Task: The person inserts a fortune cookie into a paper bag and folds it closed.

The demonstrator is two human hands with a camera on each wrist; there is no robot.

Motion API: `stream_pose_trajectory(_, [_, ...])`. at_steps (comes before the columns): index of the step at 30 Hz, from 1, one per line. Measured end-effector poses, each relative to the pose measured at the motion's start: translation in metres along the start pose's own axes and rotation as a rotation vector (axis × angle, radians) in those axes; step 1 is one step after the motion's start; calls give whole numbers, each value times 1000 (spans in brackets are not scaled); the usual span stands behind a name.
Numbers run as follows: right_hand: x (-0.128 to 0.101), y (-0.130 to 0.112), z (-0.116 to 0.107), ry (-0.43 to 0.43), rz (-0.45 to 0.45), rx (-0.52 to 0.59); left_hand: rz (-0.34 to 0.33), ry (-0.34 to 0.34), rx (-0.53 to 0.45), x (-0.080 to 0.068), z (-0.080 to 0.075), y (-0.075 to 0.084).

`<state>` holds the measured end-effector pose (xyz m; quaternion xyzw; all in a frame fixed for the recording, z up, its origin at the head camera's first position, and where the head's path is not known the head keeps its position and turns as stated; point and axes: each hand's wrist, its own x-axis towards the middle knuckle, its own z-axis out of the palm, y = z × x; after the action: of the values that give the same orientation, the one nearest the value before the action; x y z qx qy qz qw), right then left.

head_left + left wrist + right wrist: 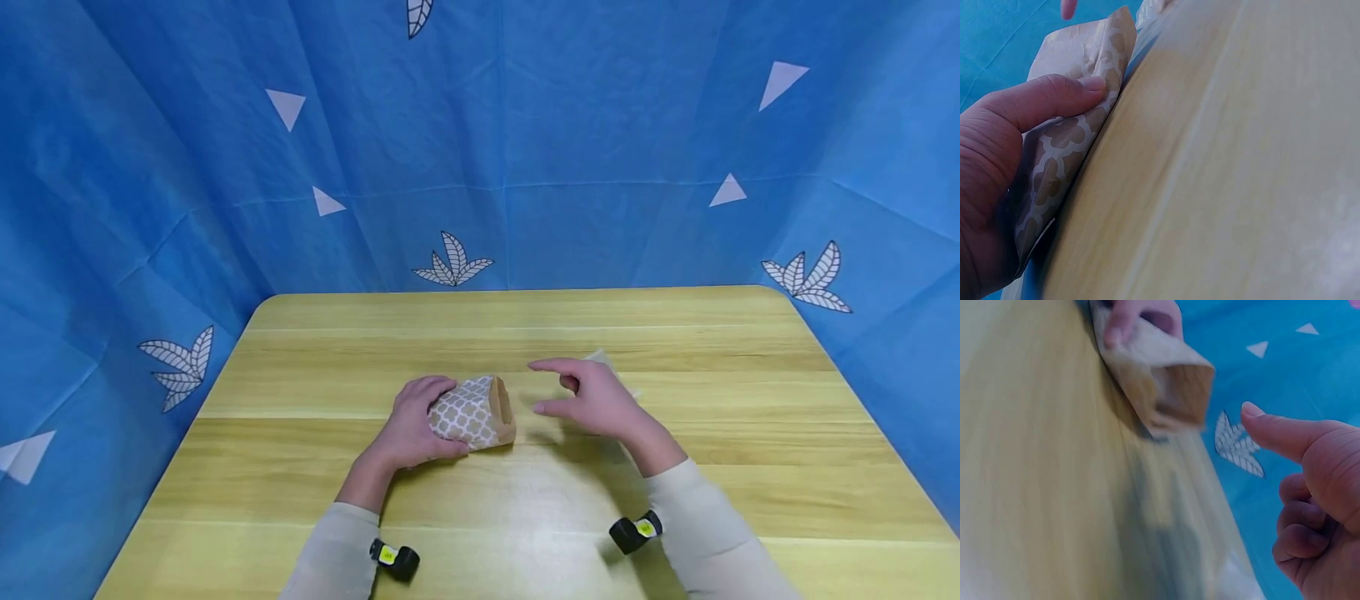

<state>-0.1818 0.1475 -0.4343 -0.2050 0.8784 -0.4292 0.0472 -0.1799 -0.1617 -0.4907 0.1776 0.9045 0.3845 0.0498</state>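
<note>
Pale sleeves (330,554) with black devices (628,536), yellow labels (387,555) illegible, cross the bottom of the frame; the left hand (414,423) grips a patterned paper bag (467,412) at centre, while the right hand (597,398), thumb and forefinger spread, holds nothing, partly blocking a whitish sheet (602,358).

I have the left arm (333,546) slanting forward and inward, its left hand (415,421) bent in a grip, thumb apart from the fingers; my right arm (712,521) slants in likewise, the right hand (600,402) raised, thumb and forefinger spread, other fingers curled
</note>
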Motion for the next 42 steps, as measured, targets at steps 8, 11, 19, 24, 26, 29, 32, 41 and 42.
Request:
stream_pose_trajectory(8, [-9,28,-33,26,82,-54,-6,-1,10,0,0,-2])
stream_pose_trajectory(11, [-13,42,-43,16,101,-51,-8,-6,12,1,0,-2])
stream_pose_trajectory(19, [-17,69,-67,-48,106,-21,-8,-9,9,2,-1,1])
stream_pose_trajectory(24, [-16,81,-73,-83,99,-6,-12,-11,7,3,-1,1])
stream_pose_trajectory(26, [-15,84,-75,-98,89,-6,-15,-11,10,3,-1,1])
stream_pose_trajectory(29, [-13,88,-77,-121,70,-13,-13,-10,10,3,0,1])
stream_pose_trajectory(32, [-11,91,-77,-139,59,-31,-9,-9,11,3,0,1])
stream_pose_trajectory(41, [-11,97,-67,-95,98,-107,-11,-14,2,1,0,2])
stream_pose_trajectory(42, [-11,97,-66,-85,96,-117,-12,-13,3,1,0,2])
